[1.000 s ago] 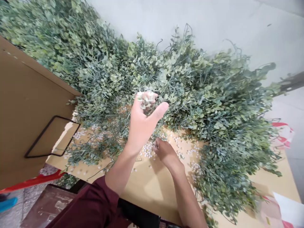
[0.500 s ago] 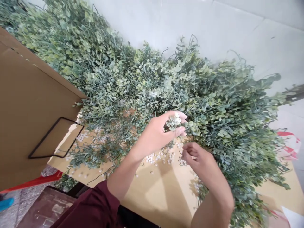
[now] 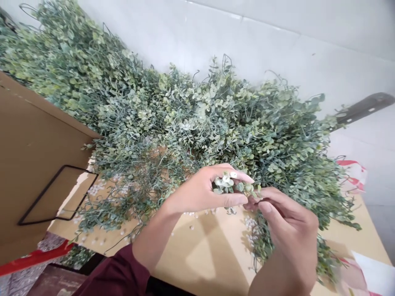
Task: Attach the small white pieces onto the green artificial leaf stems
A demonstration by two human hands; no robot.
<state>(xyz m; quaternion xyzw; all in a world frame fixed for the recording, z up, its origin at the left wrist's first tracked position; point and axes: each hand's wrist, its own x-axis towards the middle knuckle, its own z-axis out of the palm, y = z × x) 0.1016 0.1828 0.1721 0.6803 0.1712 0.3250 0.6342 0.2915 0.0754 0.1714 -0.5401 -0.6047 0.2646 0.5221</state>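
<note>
- White wall (image 3: 216,37) behind a heaped mass of grey-green artificial leafy vines (image 3: 185,123), spilling over a tan tabletop (image 3: 200,263) scattered with small white beads (image 3: 249,224).
- Left hand (image 3: 200,193) grips narrowly, a small pale-green sprig (image 3: 226,184) pinched between thumb and fingers, above the tabletop.
- Right hand (image 3: 284,222) closes narrowly at the sprig's tip; whether it holds, I cannot tell.
- Pinching close to the leaves seems best, keeping thin stems from snagging the heap.

Cardboard sheet (image 3: 31,164) left; probably tiled wall (image 3: 247,41) behind.

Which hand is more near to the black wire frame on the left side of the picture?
Left. The left hand is to the right of the black wire frame, and the right hand is farther right, past the left hand.
</note>
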